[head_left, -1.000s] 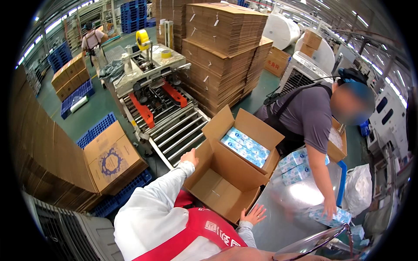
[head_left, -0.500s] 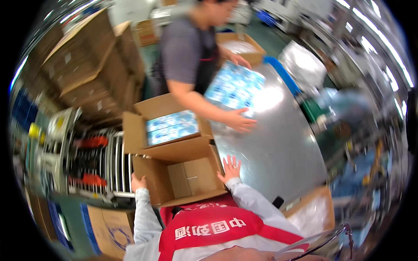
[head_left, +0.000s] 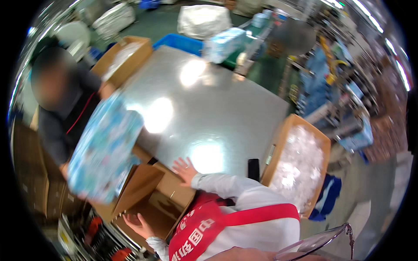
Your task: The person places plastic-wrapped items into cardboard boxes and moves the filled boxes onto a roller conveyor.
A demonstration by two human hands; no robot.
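The open cardboard box point(head_left: 148, 202) sits at the near corner of the shiny steel table point(head_left: 217, 104), and everything here turns around it. The person's left hand point(head_left: 138, 222) is spread flat against the box's near lower edge, fingers open, steadying rather than gripping. The right hand point(head_left: 185, 168) rests open-palmed on the box's far flap, on the table side, fingers splayed and closed around nothing. Above and to the left of the box, a co-worker in dark clothes point(head_left: 65, 113) tips a large blue-and-white wrapped pack point(head_left: 104, 152) down toward the opening; the pack is blurred with motion, and I cannot tell whether its lower end has touched the box yet. To my eye the risk lies in that descent: the pack looks nearly as wide as the mouth, and if it catches on the inner flap, which slants inward, it could fold the flap under or push the box off the table edge, since neither hand has a firm hold. The right hand's fingers, lying on the flap, could also be pinched if the pack swings across. Right of the box a small dark flat object point(head_left: 253, 168) lies on the table, and beyond it stands another carton filled with clear plastic wrapping point(head_left: 296, 167), well clear of the pack's path.
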